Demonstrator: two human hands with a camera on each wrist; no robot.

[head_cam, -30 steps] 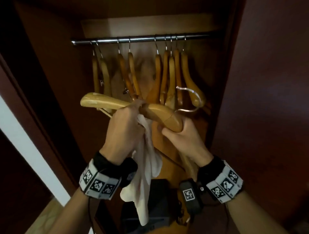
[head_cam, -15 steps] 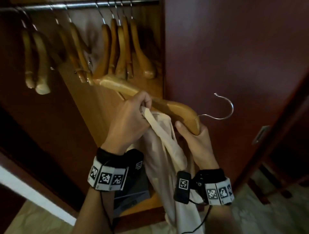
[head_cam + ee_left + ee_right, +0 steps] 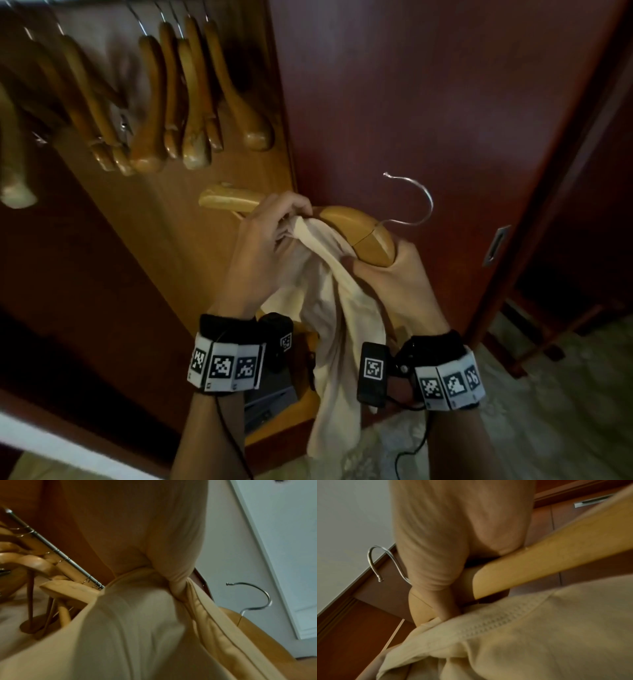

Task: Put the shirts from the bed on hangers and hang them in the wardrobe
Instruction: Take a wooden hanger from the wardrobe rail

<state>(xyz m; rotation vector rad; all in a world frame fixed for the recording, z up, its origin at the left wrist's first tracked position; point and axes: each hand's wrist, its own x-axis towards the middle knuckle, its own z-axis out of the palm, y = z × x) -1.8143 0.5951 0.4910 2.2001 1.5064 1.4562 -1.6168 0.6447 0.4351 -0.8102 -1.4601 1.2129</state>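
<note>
The shirt [image 3: 334, 308] hangs bunched between both hands beside the wardrobe door [image 3: 428, 102]. The left hand [image 3: 260, 250] grips its fabric against the hanger [image 3: 359, 229]; the right hand [image 3: 394, 277] clasps the hanger's middle.

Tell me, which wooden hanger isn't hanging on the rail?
The hanger gripped by both hands, left hand and right hand, with the cream shirt. The other hangers hang in the wardrobe.
</note>
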